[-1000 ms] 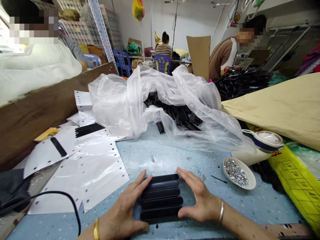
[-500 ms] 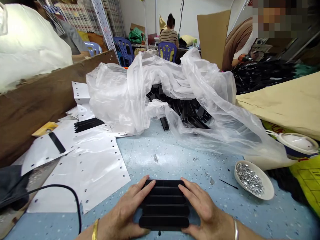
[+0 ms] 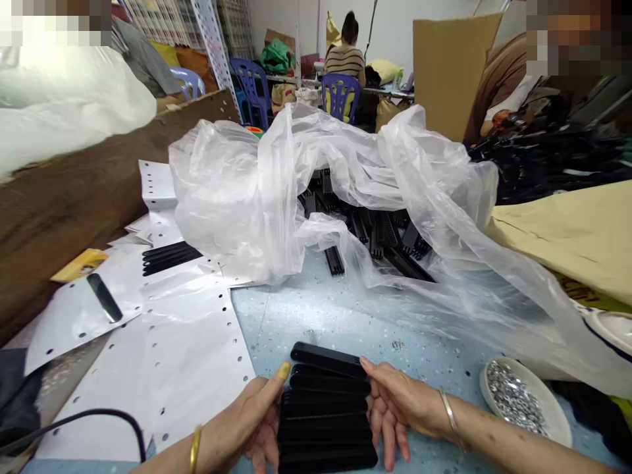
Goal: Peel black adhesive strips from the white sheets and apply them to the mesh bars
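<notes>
Head view: both bare hands flank a row of black strips that lies between them at the middle of the surface's near edge, the strips side by side with their long sides running left to right. The left hand comes in from the near left corner, forearm slanting inward under a gold bracelet; its thumb points up and away, tip yellow and just beside the left ends, while the other fingers bend down toward the near edge. Part of them is hidden, so I cannot tell whether this hand grips. The right hand reaches in from the near right corner, a silver bracelet at the wrist; it grasps the row's right end, thumb tip on the end of the farthest strip, the other fingers slightly spread and pointing down toward the near edge. That farthest strip sits askew, its left end farther from the person than its right. Toward the left edge of the table, white sheets carry more black strips, and a black cable curves across them. A bowl of metal bits stands toward the right edge, and a clear plastic bag spreads across the far side, black pieces showing at its mouth.
</notes>
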